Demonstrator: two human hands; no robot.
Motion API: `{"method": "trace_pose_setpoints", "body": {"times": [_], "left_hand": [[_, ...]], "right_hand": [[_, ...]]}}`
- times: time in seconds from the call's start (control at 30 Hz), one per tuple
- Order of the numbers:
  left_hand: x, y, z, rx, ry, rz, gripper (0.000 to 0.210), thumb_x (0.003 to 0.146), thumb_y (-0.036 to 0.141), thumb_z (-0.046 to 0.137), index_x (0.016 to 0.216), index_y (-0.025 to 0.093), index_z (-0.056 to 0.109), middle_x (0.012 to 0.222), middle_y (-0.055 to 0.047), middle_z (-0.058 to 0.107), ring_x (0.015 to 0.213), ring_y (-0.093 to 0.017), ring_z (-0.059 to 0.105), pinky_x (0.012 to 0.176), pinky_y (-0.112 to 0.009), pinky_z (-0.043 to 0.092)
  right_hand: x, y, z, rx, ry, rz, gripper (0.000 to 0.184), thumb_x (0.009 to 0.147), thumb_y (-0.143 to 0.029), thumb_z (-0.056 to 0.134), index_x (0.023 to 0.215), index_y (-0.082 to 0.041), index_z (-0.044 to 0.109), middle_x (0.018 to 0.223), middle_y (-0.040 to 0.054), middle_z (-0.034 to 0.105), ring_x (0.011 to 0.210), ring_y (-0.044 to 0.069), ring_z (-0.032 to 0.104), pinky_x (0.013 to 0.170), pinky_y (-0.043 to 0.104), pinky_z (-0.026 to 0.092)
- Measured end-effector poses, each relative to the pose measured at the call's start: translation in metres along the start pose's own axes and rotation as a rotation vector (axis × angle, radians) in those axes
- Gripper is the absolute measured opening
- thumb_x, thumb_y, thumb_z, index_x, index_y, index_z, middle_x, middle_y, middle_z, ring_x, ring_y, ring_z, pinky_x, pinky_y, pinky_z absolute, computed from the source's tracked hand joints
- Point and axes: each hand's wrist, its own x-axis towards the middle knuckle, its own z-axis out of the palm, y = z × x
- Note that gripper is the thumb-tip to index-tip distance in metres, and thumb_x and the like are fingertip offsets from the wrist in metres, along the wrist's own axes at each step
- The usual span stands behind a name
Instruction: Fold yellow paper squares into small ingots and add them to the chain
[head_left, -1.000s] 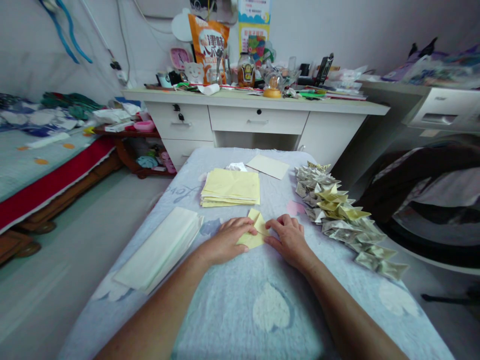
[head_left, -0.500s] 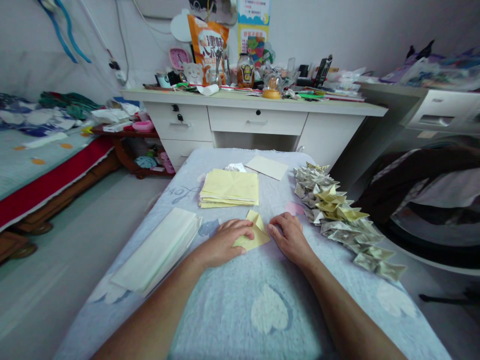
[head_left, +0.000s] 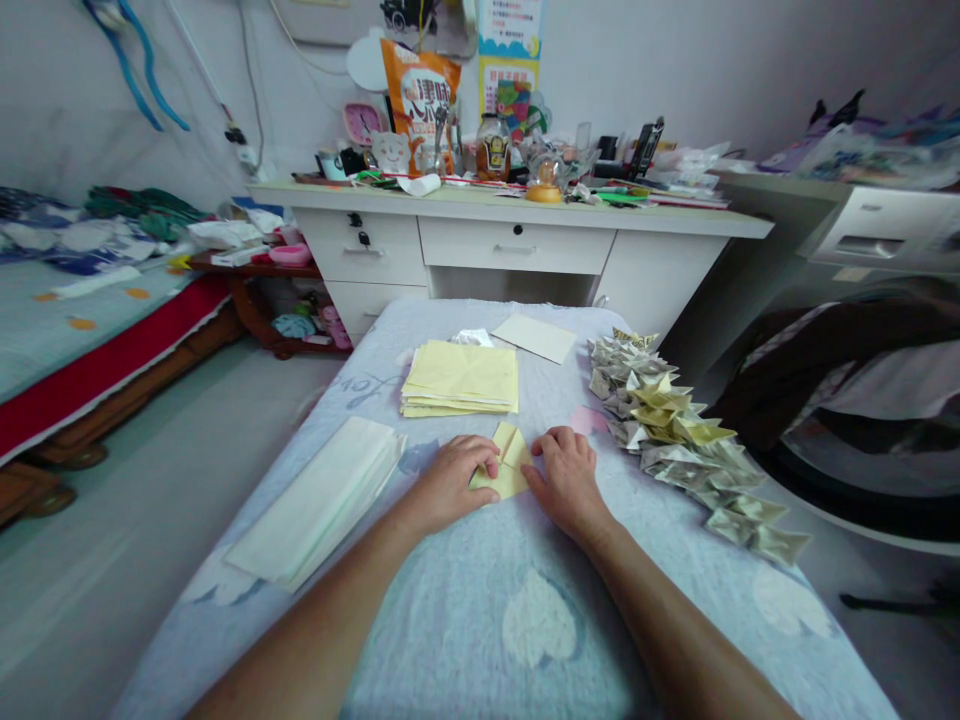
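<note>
A small folded piece of yellow paper (head_left: 513,462) lies on the cloth-covered table, with creased flaps rising to a point at its far end. My left hand (head_left: 456,484) grips its left side, the index finger bent over the edge and the thumb at the near corner. At the opposite edge, my right hand (head_left: 568,478) has its thumb against the paper and its fingers curled downward; their tips are partly hidden. Beyond my hands sits a stack of yellow paper sheets (head_left: 461,375). Several folded paper pieces (head_left: 667,425) form rows to the right.
A long stack of pale folded paper (head_left: 319,505) lies at left on the patterned tablecloth (head_left: 480,610). Farther back are a cream card (head_left: 534,337) and crumpled white paper (head_left: 471,337). A white desk (head_left: 517,243) stands behind, a washing machine (head_left: 874,235) at right.
My right hand has shifted slightly left, bringing its thumb against the yellow paper. The left fingers have curled a little more, and the paper has turned slightly.
</note>
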Motion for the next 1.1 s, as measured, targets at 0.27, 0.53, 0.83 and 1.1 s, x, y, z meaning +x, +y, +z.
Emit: {"method": "trace_pose_setpoints", "body": {"times": [0.27, 0.53, 0.83, 1.1], "left_hand": [[0.003, -0.005, 0.013, 0.085, 0.183, 0.017, 0.076, 0.058, 0.022, 0.077, 0.127, 0.025, 0.044, 0.134, -0.008, 0.043, 0.128, -0.028, 0.037, 0.108, -0.045, 0.030], [0.000, 0.004, 0.013, -0.078, 0.299, -0.010, 0.113, 0.061, 0.016, 0.075, 0.146, 0.028, 0.002, 0.147, -0.013, 0.026, 0.133, -0.028, 0.033, 0.107, -0.043, 0.034], [0.002, 0.016, 0.008, -0.673, 0.162, -0.216, 0.056, 0.073, 0.021, 0.065, 0.126, 0.019, 0.045, 0.091, -0.002, 0.068, 0.079, -0.015, 0.065, 0.071, -0.025, 0.051], [0.001, 0.012, 0.010, -0.811, 0.176, -0.301, 0.035, 0.071, 0.034, 0.071, 0.098, 0.013, 0.066, 0.088, -0.004, 0.071, 0.075, -0.017, 0.064, 0.067, -0.026, 0.051]], "right_hand": [[0.001, -0.002, 0.001, 0.150, -0.006, -0.028, 0.016, 0.078, -0.023, 0.060, 0.093, -0.018, 0.059, 0.107, 0.0092, 0.053, 0.098, 0.025, 0.044, 0.083, 0.036, 0.034], [0.001, -0.006, -0.003, 0.384, -0.076, -0.232, 0.003, 0.082, -0.015, 0.054, 0.081, -0.018, 0.056, 0.081, 0.0031, 0.058, 0.081, 0.018, 0.050, 0.075, 0.029, 0.035], [0.000, -0.006, -0.007, 0.750, -0.104, -0.154, 0.010, 0.084, -0.026, 0.055, 0.078, -0.018, 0.054, 0.068, -0.0029, 0.052, 0.063, 0.011, 0.046, 0.059, 0.022, 0.034], [0.001, 0.000, 0.003, 1.130, -0.243, -0.039, 0.027, 0.081, -0.041, 0.059, 0.071, -0.017, 0.050, 0.061, -0.0048, 0.040, 0.057, 0.009, 0.037, 0.052, 0.021, 0.029]]}}
